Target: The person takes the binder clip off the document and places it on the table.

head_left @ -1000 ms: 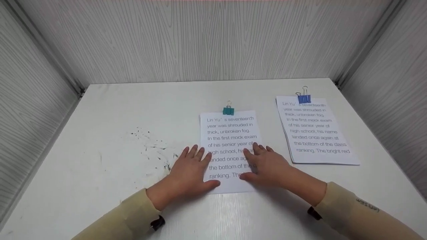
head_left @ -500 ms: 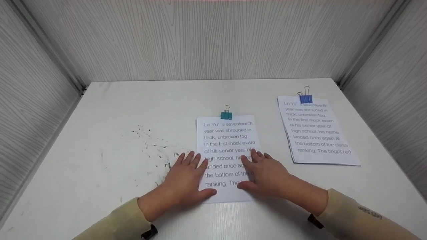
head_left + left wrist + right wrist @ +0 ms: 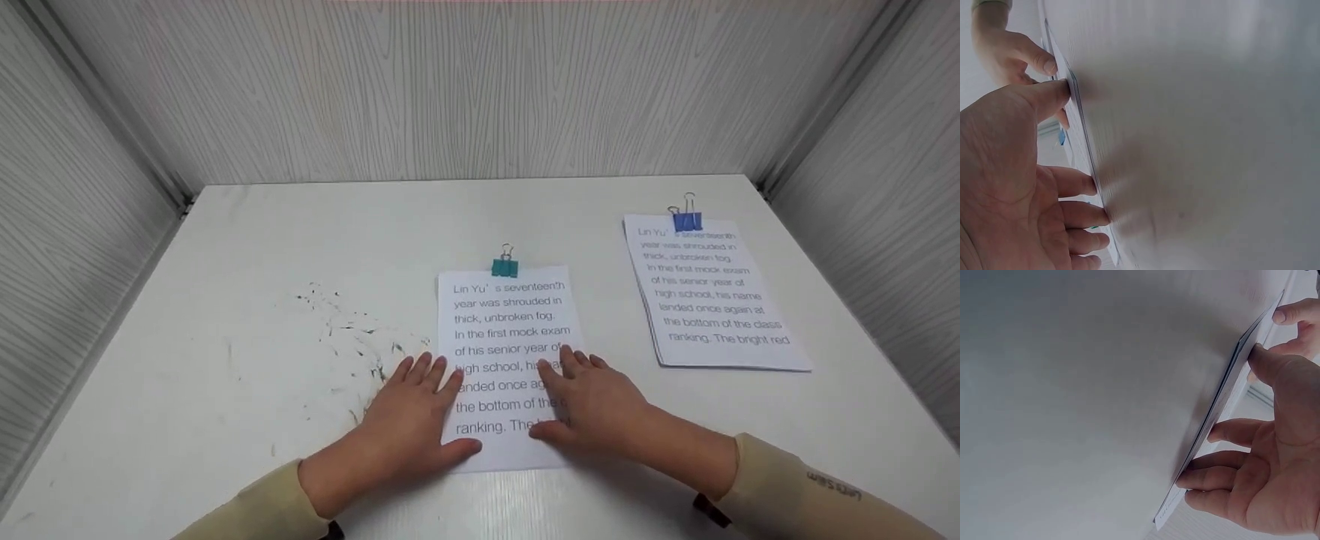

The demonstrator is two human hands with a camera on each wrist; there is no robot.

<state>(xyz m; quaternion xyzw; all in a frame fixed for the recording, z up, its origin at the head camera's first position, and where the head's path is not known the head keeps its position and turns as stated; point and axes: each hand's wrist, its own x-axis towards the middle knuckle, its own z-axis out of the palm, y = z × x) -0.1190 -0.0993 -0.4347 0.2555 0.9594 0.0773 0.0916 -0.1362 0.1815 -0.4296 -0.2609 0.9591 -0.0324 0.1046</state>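
Observation:
A stack of printed paper point(image 3: 510, 330) lies flat on the white table in the head view, with a teal binder clip point(image 3: 505, 268) at its top edge. My left hand point(image 3: 409, 420) rests along the stack's lower left edge, fingers spread, thumb on the bottom margin. On the opposite side my right hand point(image 3: 600, 401) lies with fingertips and thumb on the sheet, covering the ends of some printed lines. Both wrist views show fingertips touching the edge of the thin paper stack point(image 3: 1081, 121), the palms raised off it.
A second printed stack point(image 3: 709, 292) with a blue binder clip point(image 3: 688, 221) lies at the right. Dark marks point(image 3: 352, 330) stain the table point(image 3: 247, 300) left of the hands. Grained panels point(image 3: 465, 90) wall in the back and both sides.
Both hands and the teal-clipped paper stack have slid toward the body and slightly left, the hands keeping their place on it. The blue-clipped stack has stayed put.

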